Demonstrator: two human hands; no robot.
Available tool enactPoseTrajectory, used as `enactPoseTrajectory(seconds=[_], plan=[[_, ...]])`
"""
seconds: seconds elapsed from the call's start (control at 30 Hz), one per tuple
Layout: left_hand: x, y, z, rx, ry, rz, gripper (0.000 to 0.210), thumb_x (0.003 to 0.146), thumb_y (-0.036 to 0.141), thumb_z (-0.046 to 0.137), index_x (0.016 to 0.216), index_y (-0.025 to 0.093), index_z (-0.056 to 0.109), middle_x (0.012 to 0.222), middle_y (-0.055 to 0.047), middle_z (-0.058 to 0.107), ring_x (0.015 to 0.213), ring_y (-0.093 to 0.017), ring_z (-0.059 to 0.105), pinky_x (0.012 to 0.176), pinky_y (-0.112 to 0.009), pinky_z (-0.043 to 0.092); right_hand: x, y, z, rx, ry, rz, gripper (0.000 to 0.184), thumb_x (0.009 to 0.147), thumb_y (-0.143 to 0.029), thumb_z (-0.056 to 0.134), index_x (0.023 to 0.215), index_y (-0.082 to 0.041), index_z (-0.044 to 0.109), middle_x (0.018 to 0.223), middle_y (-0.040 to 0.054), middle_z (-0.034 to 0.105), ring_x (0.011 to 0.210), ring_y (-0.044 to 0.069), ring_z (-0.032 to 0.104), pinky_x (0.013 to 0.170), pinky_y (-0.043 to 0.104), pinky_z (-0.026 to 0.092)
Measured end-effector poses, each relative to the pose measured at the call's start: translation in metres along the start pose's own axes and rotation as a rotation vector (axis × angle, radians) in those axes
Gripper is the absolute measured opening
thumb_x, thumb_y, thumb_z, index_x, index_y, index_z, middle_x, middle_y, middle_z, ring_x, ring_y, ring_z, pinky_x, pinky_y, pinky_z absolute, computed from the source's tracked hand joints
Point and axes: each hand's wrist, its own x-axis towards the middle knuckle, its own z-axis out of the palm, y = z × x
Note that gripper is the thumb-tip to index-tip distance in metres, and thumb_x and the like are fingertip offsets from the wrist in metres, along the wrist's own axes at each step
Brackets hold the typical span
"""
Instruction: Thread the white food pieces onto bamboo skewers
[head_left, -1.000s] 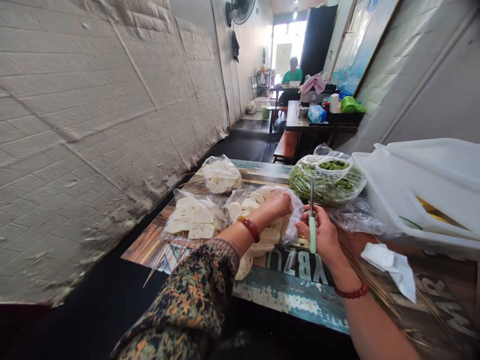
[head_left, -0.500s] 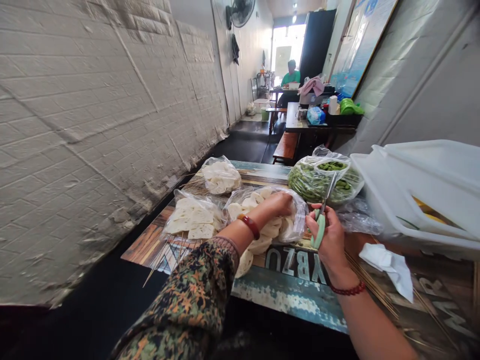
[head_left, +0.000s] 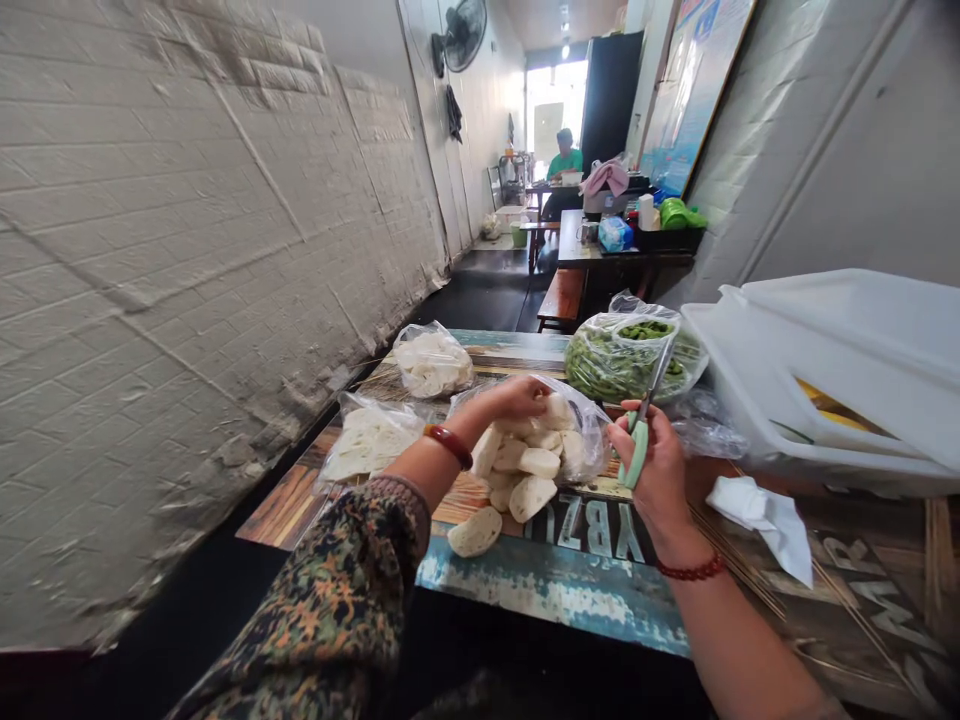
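My right hand (head_left: 651,455) is closed around the green handles of a pair of scissors (head_left: 640,446), whose blades point up and away. My left hand (head_left: 523,397) is over a clear plastic bag (head_left: 594,437), fingers curled together at its far part; what they grip, if anything, is hidden. Pale, porous white slices (head_left: 538,462) spill from the bag's near side in a heap. One slice (head_left: 475,532) lies nearest me on the wood-patterned table (head_left: 555,590).
Bags of white slices (head_left: 366,443) and white pieces (head_left: 433,362) stand left; a bag of green vegetables (head_left: 600,365) stands behind. At right are a white plastic tub (head_left: 757,400), a crumpled tissue (head_left: 761,520) and thin sticks (head_left: 742,565). A person (head_left: 564,158) sits far back.
My left hand has drawn back and left from inside the bag, and more of the slice heap shows. The right hand keeps the scissors in much the same place. The view has shifted slightly.
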Motion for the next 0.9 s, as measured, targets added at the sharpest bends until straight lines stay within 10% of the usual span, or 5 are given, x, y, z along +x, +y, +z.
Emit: enactPoseTrajectory(seconds=[0.53, 0.9], plan=[[-0.022, -0.028, -0.017, -0.015, -0.077, 0.02, 0.046, 0.07, 0.005, 0.053, 0.11, 0.017, 0.072, 0.074, 0.001, 0.067, 0.062, -0.011, 0.056, 0.057, -0.019, 0.042, -0.001, -0.009, 0.0, -0.009, 0.005, -0.002, 0.035, 0.075, -0.03, 0.074, 0.106, -0.021, 0.06, 0.08, -0.0032, 0.058, 0.063, 0.012, 0.051, 0.057, 0.024, 0.041], [-0.048, 0.007, -0.02, 0.379, 0.001, 0.26, 0.028, 0.069, 0.01, 0.061, 0.095, 0.018, 0.07, 0.109, -0.011, 0.063, 0.093, -0.024, 0.06, 0.084, -0.034, 0.046, 0.001, -0.009, 0.003, 0.045, 0.001, 0.042, 0.034, 0.076, -0.031, 0.072, 0.106, -0.022, 0.058, 0.077, -0.0044, 0.056, 0.055, 0.01, 0.047, 0.048, 0.022, 0.038]])
